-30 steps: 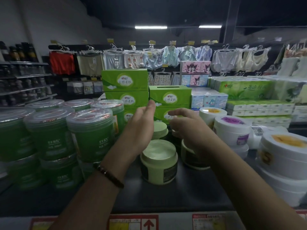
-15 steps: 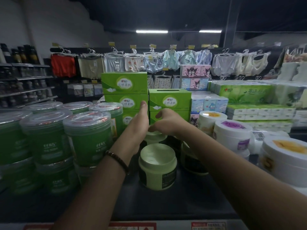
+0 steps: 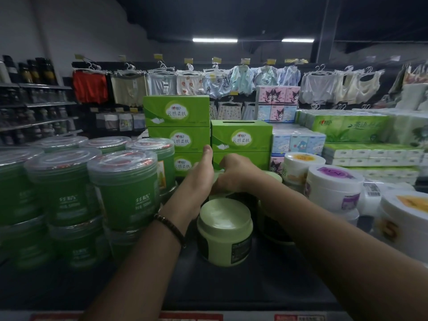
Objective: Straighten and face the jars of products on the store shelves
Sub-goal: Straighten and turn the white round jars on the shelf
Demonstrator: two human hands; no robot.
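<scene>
A pale green jar (image 3: pixel 223 230) with a dark label stands at the front of the dark shelf (image 3: pixel 231 286). Directly behind it is a second pale green jar (image 3: pixel 218 176), mostly hidden by my hands. My left hand (image 3: pixel 199 181) cups this rear jar's left side with the thumb pointing up. My right hand (image 3: pixel 235 173) curls over its lid from the right. A third jar (image 3: pixel 274 176) of the same kind shows just past my right wrist, and another stands below my right forearm (image 3: pixel 272 228).
Stacked clear-lidded green tubs (image 3: pixel 125 188) crowd the left, close to my left forearm. White tubs (image 3: pixel 333 188) fill the right. Green tissue boxes (image 3: pixel 240 137) stand right behind the jars. Clothes hang on racks at the back.
Both hands have reached further back and closed in on the rear jar; a second ago they hovered apart above the jars.
</scene>
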